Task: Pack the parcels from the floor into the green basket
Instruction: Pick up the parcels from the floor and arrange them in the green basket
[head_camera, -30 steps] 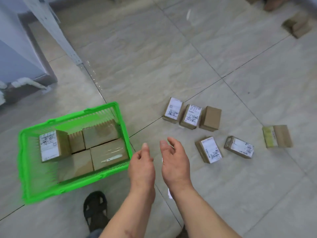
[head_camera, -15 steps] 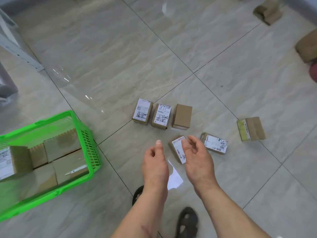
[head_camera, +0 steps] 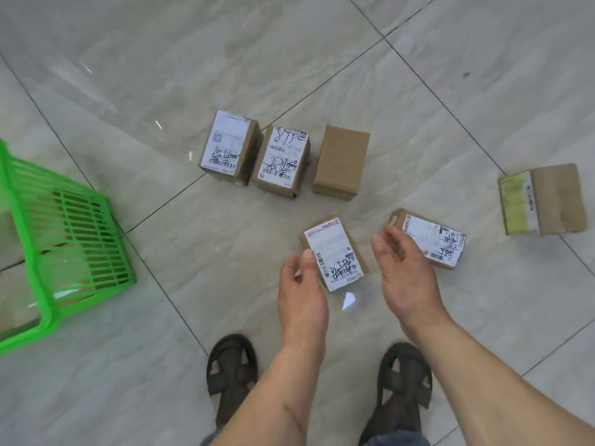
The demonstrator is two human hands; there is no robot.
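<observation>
Several small cardboard parcels lie on the tiled floor. The nearest labelled parcel [head_camera: 335, 252] sits between my hands. My left hand [head_camera: 301, 292] is open, its thumb at the parcel's left edge. My right hand [head_camera: 404, 273] is open, just right of that parcel, partly covering another labelled parcel [head_camera: 433, 239]. Behind stand two labelled parcels [head_camera: 228, 146] [head_camera: 283, 160] and a plain one [head_camera: 341, 162]. A parcel with a yellow label [head_camera: 542, 199] lies far right. The green basket [head_camera: 74, 233] is at the left edge, with boxes inside seen through its slats.
My two feet in dark sandals [head_camera: 233, 376] [head_camera: 405, 378] stand just below the hands. A small white scrap [head_camera: 347, 299] lies on the floor under the nearest parcel. Bare tile stretches between the parcels and the basket.
The view has turned right and closer, pushing the basket to the left edge. Both hands have reached forward and down to either side of the nearest labelled parcel.
</observation>
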